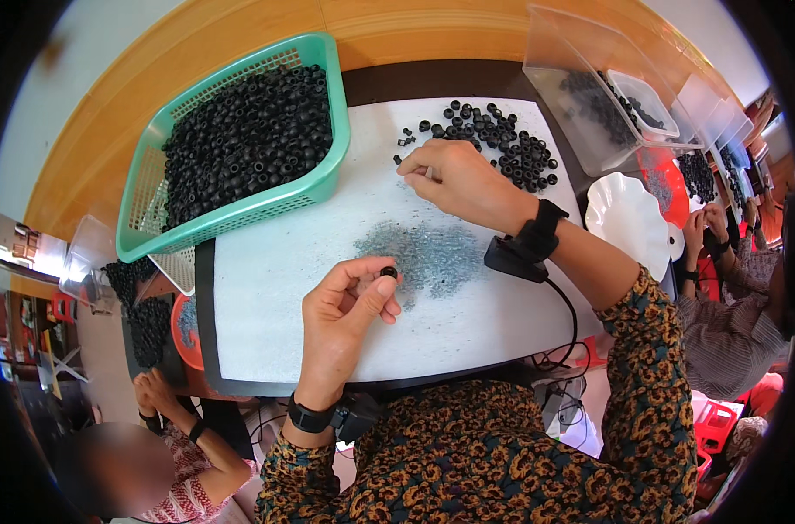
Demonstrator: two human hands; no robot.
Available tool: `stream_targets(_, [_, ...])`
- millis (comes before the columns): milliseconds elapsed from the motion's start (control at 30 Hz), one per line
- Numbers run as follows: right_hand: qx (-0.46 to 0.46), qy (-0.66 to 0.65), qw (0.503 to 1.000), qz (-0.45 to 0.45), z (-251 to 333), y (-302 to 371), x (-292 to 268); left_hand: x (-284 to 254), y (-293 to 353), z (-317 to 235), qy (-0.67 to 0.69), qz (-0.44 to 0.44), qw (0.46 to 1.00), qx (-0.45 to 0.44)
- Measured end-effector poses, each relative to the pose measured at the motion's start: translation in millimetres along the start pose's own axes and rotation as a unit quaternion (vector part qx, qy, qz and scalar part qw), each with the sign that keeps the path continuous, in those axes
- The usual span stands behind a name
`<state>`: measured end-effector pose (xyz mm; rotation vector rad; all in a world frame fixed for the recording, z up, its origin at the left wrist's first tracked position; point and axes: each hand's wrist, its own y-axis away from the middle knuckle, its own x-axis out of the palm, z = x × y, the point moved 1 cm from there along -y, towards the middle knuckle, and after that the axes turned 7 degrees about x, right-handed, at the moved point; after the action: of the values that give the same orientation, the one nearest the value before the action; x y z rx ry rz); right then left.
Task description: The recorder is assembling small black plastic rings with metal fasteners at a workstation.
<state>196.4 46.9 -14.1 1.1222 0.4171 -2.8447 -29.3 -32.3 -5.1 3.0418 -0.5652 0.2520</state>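
While the left hand (349,306) pinches one small black rubber ring (388,272) at frame centre, the right hand (458,179), fingers closed at the white mat (275,288), lies nearer the loose scatter of black rings (502,140), just upper right.

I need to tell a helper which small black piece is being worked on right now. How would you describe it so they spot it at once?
Start at the white mat on the dark table, below the green basket. Near its lower middle, the left hand pinches one small black ring between thumb and forefinger. Unlike the loose rings by the right hand, it is held alone, off the mat.
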Motion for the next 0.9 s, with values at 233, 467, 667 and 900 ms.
stream_targets(233, [-0.036,0.124,0.991,0.046,4.8,-14.5,13.1,-2.1,1.7,-0.4,0.017,-0.005,1.0,0.009])
stream_targets(467, [-0.018,0.213,0.975,0.058,7.0,-6.9,10.2,-2.4,-2.3,-1.3,0.052,-0.024,0.998,-0.007])
stream_targets(667, [0.043,-0.133,0.988,0.069,23.0,15.2,-18.9,1.5,-5.5,-0.1,0.07,-0.026,0.997,-0.002])
stream_targets(900, [0.094,-0.329,0.926,0.157,54.6,49.7,-32.0,15.1,-10.6,0.6,0.084,-0.002,0.996,-0.001])
